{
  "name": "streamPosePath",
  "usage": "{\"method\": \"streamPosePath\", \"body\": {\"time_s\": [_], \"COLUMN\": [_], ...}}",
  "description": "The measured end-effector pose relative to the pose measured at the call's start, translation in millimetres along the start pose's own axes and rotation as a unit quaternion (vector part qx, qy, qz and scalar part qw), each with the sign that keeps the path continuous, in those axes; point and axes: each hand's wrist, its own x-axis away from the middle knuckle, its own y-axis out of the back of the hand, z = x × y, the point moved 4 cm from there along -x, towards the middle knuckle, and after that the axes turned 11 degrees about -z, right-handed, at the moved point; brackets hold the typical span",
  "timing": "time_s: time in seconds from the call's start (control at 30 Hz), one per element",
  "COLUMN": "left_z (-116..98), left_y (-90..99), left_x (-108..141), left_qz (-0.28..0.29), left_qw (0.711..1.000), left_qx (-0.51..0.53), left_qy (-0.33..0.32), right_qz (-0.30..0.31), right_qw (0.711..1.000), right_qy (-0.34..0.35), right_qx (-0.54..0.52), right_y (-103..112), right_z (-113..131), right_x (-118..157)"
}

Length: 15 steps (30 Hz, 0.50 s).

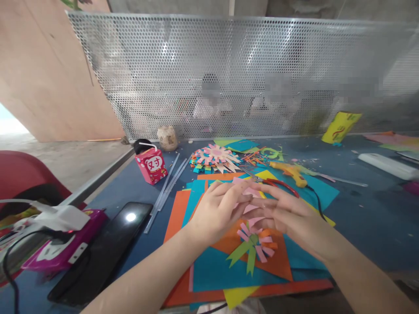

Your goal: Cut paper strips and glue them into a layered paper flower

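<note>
My left hand and my right hand meet over a pile of coloured paper, fingertips close together. Pink paper shows between and behind the fingers of both hands, which are closed on it; part of it is hidden by them. Just below lies a small paper flower with pink and orange petals, a green centre and two notched green tails. It rests on an orange sheet. Red-handled scissors lie beyond my right hand, near a yellow glue gun.
Finished paper rosettes and paper scraps lie toward the perforated metal screen. At left are clear glue sticks, a red drink carton, a black phone and a purple power strip. People sit behind the screen.
</note>
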Motion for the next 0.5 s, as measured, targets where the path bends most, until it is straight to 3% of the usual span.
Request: {"method": "streamPosePath", "body": {"time_s": [0.1, 0.27, 0.33, 0.5], "left_z": [4, 11, 14, 14], "left_y": [1.2, 15.6, 18.1, 9.8], "left_x": [-2, -10, -11, -10], "left_qz": [-0.025, -0.141, -0.163, -0.101], "left_qw": [0.997, 0.970, 0.958, 0.965], "left_qx": [0.016, 0.072, 0.100, 0.128], "left_qy": [0.066, 0.185, 0.214, 0.205], "right_qz": [0.001, -0.012, -0.020, 0.001], "right_qw": [1.000, 1.000, 0.999, 0.999], "right_qy": [-0.008, -0.006, -0.002, 0.003], "right_qx": [0.005, 0.019, 0.026, 0.039], "right_y": [3, 10, 9, 4], "right_z": [-6, -12, -11, -8], "right_x": [-2, -3, -2, -1]}}
